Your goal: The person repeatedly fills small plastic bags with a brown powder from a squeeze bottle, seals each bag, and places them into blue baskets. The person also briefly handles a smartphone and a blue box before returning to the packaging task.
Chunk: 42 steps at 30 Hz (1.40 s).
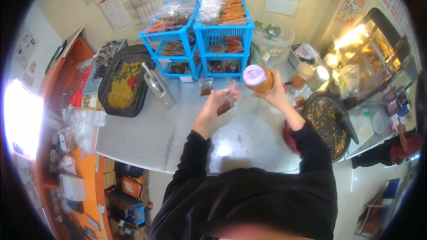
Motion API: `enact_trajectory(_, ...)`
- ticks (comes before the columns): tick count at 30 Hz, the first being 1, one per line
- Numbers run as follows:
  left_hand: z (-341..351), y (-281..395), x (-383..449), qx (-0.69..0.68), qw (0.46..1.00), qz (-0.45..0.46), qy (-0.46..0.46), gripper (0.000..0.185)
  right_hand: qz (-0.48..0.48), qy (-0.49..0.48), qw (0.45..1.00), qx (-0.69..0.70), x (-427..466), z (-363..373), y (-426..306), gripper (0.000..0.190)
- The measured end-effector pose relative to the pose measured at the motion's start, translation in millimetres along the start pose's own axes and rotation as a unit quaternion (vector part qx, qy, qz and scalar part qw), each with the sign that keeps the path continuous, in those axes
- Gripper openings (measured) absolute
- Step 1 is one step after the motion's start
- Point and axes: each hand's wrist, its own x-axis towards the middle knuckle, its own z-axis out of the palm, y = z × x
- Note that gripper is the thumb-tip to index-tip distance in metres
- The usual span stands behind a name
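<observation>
My left hand [213, 103] holds a clear plastic bag [225, 102] with brown contents at its bottom, above the metal worktop [160, 136]. To its right, my right hand [276, 92] grips a jar [259, 79] with a pale purple lid and orange-brown contents, held in the air. A small zip bag [206, 87] with dark contents lies just behind my left hand. Blue stacked plastic baskets [223, 30] filled with small bags of orange and brown contents stand behind both hands.
A black pan [141, 106] with yellow food and a sealing tool [161, 90] stand left. At right are jars [302, 75], a dark tray with crumbs [325, 120] and a lit food warmer [370, 56]. Another person [397, 146] is at the far right.
</observation>
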Motion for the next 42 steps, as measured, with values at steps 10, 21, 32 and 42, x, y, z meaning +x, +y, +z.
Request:
enact_trajectory(10,12.4,13.6,7.4,-0.053,0.994,-0.042,0.089,0.102,0.086,0.166,0.981,0.048,-52.9,47.0,75.1,0.094)
enact_trajectory(21,42.9,-0.4,-36.7,0.001,0.983,-0.183,0.036,0.079,-0.147,-0.142,0.979,-0.006,-33.3,30.7,-57.2,0.014)
enact_trajectory(32,63.9,13.3,-41.3,0.094,0.96,0.004,0.264,0.017,0.061,-0.201,0.966,0.149,-3.5,29.3,-81.2,0.011)
enact_trajectory(42,67.6,5.1,-46.4,0.134,0.938,0.003,0.32,0.013,0.012,-0.192,0.973,0.13,-11.6,44.6,-73.4,0.004)
